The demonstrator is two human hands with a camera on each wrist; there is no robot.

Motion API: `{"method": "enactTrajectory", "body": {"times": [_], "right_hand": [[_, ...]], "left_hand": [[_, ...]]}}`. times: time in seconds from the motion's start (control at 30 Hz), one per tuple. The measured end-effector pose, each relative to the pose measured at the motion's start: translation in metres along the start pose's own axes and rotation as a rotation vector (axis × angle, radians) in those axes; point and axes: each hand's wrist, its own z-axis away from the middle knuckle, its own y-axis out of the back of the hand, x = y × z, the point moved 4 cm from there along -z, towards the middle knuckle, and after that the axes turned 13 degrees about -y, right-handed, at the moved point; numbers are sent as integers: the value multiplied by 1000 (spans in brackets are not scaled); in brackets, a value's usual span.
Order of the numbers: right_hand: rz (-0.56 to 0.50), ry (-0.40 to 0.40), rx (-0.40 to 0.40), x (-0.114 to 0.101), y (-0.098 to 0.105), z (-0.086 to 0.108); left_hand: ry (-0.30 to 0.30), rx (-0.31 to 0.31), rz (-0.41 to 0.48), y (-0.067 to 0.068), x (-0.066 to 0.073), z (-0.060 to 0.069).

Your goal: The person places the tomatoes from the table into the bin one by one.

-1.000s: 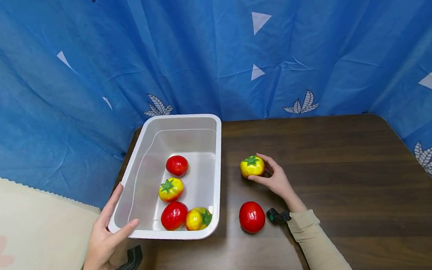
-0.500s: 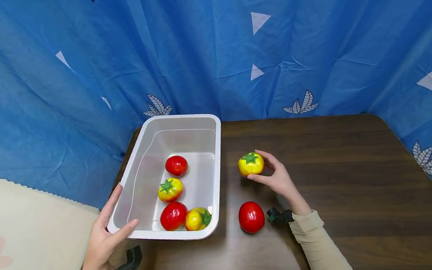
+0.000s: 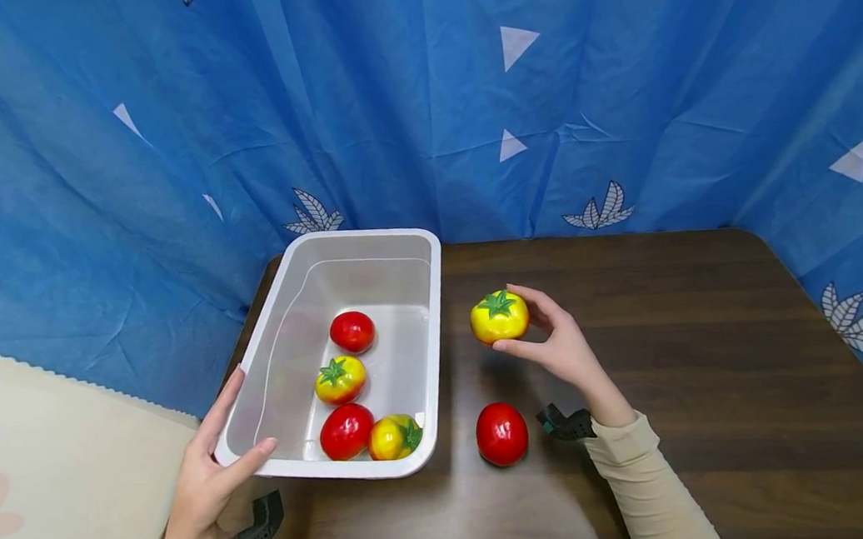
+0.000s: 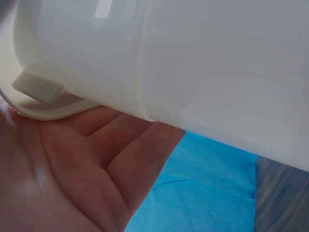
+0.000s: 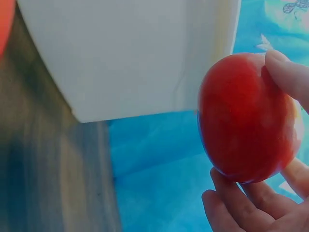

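My right hand (image 3: 560, 346) pinches a yellow toy tomato (image 3: 499, 318) with a green leafy top, above the table right of the white plastic bin (image 3: 436, 336). Its red underside faces the right wrist camera, with the thumb on one side and fingertips on the other. At the bin's near left corner, my left hand (image 3: 204, 477) holds the rim, thumb over the top and fingers along the outside. In the left wrist view, the bin wall (image 4: 203, 58) partly hides those fingers. A red tomato (image 3: 502, 434) lies on the table nearer me, below my right hand.
Inside the bin are two red tomatoes, one farther back (image 3: 352, 332), and two yellow ones, one near the middle (image 3: 341, 380). The brown wooden table (image 3: 708, 350) extends to the right. A blue curtain (image 3: 420, 111) hangs behind; pale cloth (image 3: 62, 462) lies at left.
My right hand has lifted the yellow tomato off the table, moving it slightly up and away from the red one. My left hand and the bin have stayed in place.
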Motion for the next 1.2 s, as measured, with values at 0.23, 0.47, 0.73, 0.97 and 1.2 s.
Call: {"method": "enactTrajectory", "body": {"times": [0.23,0.47,0.73,0.97,1.2], "right_hand": [[0,54,-1,-19,0,2],[-30,94,-43,-38,-7,5],[-35,148,-96,-56,-18,8],[-26,166,-138,-66,-31,10],[-30,189,-183,-75,-45,15]], "left_hand": [[9,7,2,-1,2,0],[13,12,-1,-1,1,0],[-23,-6,-22,0,-1,0],[-22,-7,-13,0,-1,0],[-11,-2,-5,0,-1,0]]}}
